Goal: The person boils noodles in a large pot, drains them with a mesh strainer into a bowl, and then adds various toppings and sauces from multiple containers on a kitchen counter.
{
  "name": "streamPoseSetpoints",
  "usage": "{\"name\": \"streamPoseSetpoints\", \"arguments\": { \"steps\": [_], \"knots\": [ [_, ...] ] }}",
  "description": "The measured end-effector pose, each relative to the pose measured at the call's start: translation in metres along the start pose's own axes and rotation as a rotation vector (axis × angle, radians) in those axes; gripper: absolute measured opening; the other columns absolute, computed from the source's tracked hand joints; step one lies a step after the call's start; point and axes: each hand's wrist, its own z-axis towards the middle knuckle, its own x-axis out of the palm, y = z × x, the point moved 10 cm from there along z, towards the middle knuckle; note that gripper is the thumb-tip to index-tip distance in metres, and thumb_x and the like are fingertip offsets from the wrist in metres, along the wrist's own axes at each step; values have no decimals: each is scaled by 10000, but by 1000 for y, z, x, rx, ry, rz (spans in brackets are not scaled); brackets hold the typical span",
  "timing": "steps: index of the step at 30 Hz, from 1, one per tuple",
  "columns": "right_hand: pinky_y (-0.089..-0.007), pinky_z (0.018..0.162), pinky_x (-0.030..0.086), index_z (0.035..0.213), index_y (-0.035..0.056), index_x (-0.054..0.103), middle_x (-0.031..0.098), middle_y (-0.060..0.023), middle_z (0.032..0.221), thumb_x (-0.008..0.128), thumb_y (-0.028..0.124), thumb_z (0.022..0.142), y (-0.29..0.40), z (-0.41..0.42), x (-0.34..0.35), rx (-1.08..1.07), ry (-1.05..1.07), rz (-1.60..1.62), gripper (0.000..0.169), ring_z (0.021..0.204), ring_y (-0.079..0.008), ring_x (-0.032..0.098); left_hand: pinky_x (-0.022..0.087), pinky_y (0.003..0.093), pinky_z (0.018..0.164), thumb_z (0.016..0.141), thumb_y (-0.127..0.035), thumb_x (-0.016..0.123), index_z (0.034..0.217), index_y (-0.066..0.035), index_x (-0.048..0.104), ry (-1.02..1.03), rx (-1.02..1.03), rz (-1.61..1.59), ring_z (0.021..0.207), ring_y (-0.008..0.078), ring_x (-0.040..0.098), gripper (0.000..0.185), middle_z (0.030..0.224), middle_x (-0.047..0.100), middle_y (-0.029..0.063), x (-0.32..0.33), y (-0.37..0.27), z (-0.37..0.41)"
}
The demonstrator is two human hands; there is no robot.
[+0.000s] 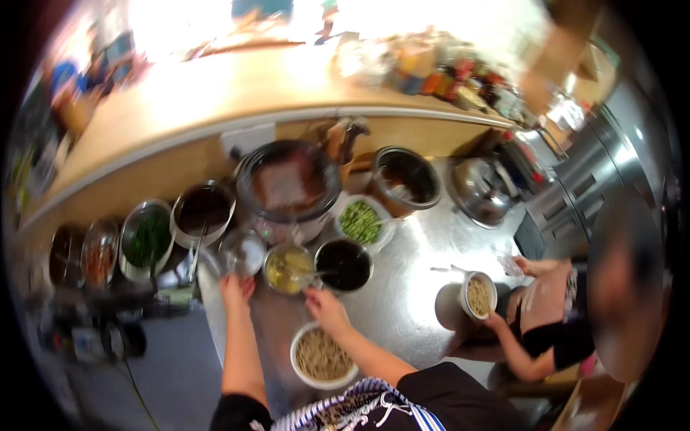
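Observation:
My left hand is at the near edge of a clear container with white contents; whether the fingers grip it is blurred. My right hand is closest to a round pot of yellow food, near the handle of a utensil that lies across it; a firm hold cannot be made out. A white bowl of noodles stands on the steel table below my right hand. Beside the yellow food sits a pot of dark liquid, with a bowl of chopped green vegetables behind it.
A large cooker, a second pot and a domed metal lid line the back. At left stand a dark sauce pot and a container of dark greens. On the right, a co-worker holds a noodle bowl.

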Motion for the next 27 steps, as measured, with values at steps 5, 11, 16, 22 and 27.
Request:
{"name": "streamPoseSetpoints", "arguments": {
  "steps": [5, 11, 16, 22, 27],
  "knots": [
    [-353, 765, 494, 1000, 62, 644, 626, -113, 928, 602, 147, 855, 40, 20, 0, -253, -16, -142, 174, 877, -285, 607, 566, 381, 586, 846, -43, 515, 1063, -71, 336, -128, 74, -13, 704, 291, 650, 283, 902, 547, 130, -5, 0, -9],
    [-366, 795, 468, 950, 57, 589, 543, -107, 961, 549, 157, 851, 43, 36, 16, -454, -69, -394, 146, 929, -280, 552, 578, 346, 545, 808, -90, 592, 1028, -37, 417, -211, 152, 149, 647, 266, 635, 286, 883, 597, 160, -63, -2, -56],
    [-419, 776, 443, 866, 23, 565, 553, -171, 891, 577, 163, 830, 82, 49, -8, -282, -88, 58, 145, 859, -340, 549, 538, 362, 617, 809, -166, 610, 1048, -38, 460, -354, 305, 335, 723, 257, 591, 310, 902, 585, 161, -130, -66, -154],
    [-381, 748, 476, 922, 38, 631, 605, -132, 909, 579, 124, 850, 77, 28, -40, -245, -98, -91, 124, 860, -309, 594, 581, 346, 623, 846, -25, 486, 1101, -16, 415, -201, 399, 121, 812, 231, 615, 265, 1047, 500, 119, -102, -73, -205],
    [-359, 728, 505, 979, 107, 659, 612, -76, 895, 615, 64, 761, 105, -20, -17, -556, 183, -357, 226, 856, -263, 605, 595, 370, 691, 853, -10, 472, 1061, 1, 407, -84, 589, 109, 824, 201, 586, 218, 986, 461, 94, -82, -102, -271]
  ]
}}
